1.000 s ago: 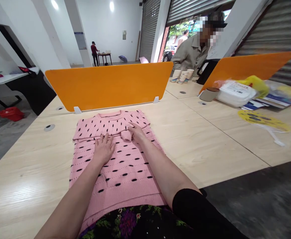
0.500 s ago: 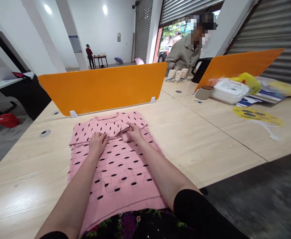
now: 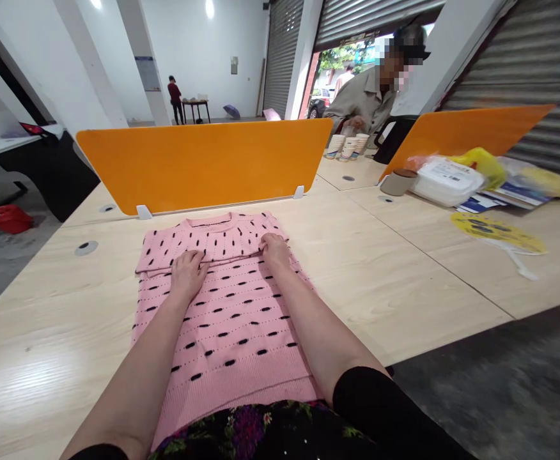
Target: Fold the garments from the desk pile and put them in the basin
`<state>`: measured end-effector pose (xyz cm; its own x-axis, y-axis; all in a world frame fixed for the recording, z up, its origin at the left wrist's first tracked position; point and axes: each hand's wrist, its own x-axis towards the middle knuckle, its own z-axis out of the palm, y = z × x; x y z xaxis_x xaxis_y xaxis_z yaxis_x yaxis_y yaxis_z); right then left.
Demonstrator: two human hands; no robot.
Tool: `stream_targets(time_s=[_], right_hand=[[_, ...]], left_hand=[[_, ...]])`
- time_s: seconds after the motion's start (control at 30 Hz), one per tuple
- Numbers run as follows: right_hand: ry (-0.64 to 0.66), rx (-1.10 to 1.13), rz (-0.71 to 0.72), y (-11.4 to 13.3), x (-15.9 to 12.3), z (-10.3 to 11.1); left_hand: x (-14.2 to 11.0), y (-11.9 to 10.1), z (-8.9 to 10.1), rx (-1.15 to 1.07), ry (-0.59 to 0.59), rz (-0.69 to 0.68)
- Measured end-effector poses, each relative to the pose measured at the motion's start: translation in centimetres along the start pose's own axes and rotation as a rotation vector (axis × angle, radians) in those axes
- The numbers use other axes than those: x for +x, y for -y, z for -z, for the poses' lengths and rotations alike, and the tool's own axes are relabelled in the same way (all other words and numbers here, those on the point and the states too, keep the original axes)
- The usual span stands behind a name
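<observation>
Your right hand [image 3: 275,254] has its grip pinched on the folded edge of the pink sweater [image 3: 234,303], toward the right side, while your left hand [image 3: 187,275] rests at the same edge farther left, fingers bent; whether that grip is closed on the knit, you cannot tell. The sweater lies on the worktop [image 3: 380,275] directly before you, neckline far, ribbed hem near. Just beyond the neckline stands an orange partition [image 3: 203,167]. To your right, a yellow fan [image 3: 495,232] lies near a white container [image 3: 447,182].
</observation>
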<state>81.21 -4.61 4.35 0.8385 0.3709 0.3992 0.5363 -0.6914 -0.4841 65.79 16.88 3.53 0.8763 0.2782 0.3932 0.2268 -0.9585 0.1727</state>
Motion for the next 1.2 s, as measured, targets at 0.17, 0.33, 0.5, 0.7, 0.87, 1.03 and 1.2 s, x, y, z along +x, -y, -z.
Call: stream_targets(time_s=[0.17, 0.33, 0.5, 0.7, 0.87, 1.03, 1.2], right_hand=[[-0.159, 0.027, 0.03, -1.2, 0.8, -0.6], [-0.069, -0.063, -0.08, -1.7, 0.8, -0.9], [0.027, 0.008, 0.066, 0.0, 0.0, -0.8], [0.327, 0.055, 0.106, 0.9, -0.5, -2.2], [0.342, -0.003, 0.116, 0.8, -0.4, -2.0], [0.186, 0.012, 0.157, 1.1, -1.1, -1.0], [0.375, 0.003, 0.365, 1.5, -1.7, -0.7]], left_hand=[[0.0, 0.2, -0.1, 0.01, 0.018, -0.029], [0.1, 0.5, -0.3, 0.007, 0.028, -0.037], [0.1, 0.2, -0.2, 0.031, 0.074, -0.018], [0.1, -1.1, 0.1, 0.109, 0.266, 0.03], [0.4, -1.5, 0.4, 0.108, 0.314, 0.043], [-2.7, -2.4, 1.6, 0.097, 0.33, -0.028], [-11.2, -2.3, 3.8, 0.087, 0.348, -0.215]])
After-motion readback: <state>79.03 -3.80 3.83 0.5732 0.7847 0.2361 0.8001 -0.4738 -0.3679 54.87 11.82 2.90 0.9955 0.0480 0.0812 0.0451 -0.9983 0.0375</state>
